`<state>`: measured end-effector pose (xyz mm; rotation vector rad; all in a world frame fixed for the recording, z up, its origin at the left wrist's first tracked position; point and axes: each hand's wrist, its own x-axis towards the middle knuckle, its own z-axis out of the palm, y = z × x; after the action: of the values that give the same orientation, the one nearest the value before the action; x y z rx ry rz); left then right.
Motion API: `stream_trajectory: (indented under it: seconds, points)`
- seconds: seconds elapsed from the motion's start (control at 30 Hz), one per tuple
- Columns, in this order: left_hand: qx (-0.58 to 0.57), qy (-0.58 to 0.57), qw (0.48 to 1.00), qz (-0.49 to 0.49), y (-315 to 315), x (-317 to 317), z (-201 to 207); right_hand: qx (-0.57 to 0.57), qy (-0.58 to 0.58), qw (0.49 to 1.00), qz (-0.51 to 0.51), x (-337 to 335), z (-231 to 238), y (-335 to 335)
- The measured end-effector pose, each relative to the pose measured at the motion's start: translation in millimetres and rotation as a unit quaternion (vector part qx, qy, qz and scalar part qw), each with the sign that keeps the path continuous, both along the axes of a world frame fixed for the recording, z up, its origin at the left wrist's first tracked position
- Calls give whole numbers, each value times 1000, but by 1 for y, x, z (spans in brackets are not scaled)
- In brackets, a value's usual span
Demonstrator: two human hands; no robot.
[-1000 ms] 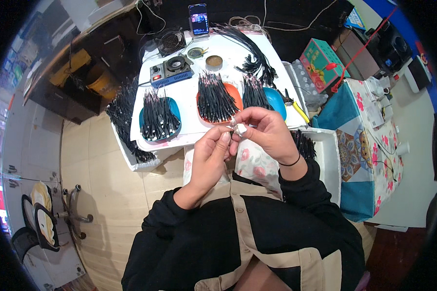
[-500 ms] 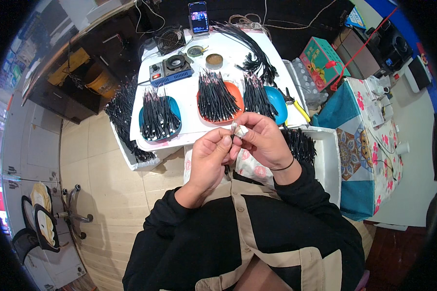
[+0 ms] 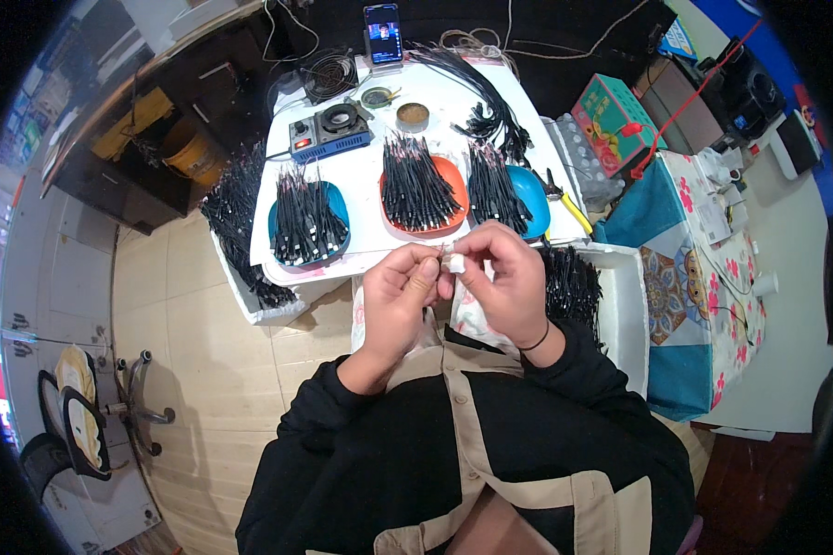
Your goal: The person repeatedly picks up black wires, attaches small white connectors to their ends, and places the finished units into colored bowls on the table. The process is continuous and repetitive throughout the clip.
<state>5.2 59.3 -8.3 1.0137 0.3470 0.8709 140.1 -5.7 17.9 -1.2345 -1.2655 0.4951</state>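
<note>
My two hands meet just off the table's near edge, above my lap. My left hand (image 3: 401, 291) is closed, thumb and forefinger pinching a thin cable end (image 3: 442, 248), mostly hidden by the fingers. My right hand (image 3: 511, 287) is pinched against it from the other side. At its thumb tip shows a small white piece (image 3: 455, 264); whether it is held or wrapped round a finger I cannot tell. Beyond the hands, bundles of short black cables stand in an orange tray (image 3: 464, 211), a left blue tray (image 3: 341, 211) and a right blue tray (image 3: 533, 205).
On the white table (image 3: 379, 176) stand a blue heating unit (image 3: 331, 139), a round tin (image 3: 413, 116), a phone (image 3: 382, 35) and long black cables (image 3: 467, 83). Yellow-handled pliers (image 3: 572, 211) lie at the right edge. Foam boxes with more cables flank the table, including the right box (image 3: 625, 305).
My right hand's fingers have shifted, and the white piece sits a little lower. The black cable part seen earlier between the fingers is now mostly covered. The view has moved slightly.
</note>
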Motion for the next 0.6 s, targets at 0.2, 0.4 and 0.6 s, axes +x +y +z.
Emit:
stream_trajectory:
  seconds: [0.2,0.4,0.6]
  points:
    - [-119,-73,982,-125,4,-6,3,-93,252,953,141,2,-1,2]
    - [-119,-33,981,-150,9,-12,4,-126,224,953,162,6,9,2]
    - [-80,-63,989,-103,5,-6,-1,-83,355,914,180,1,-3,5]
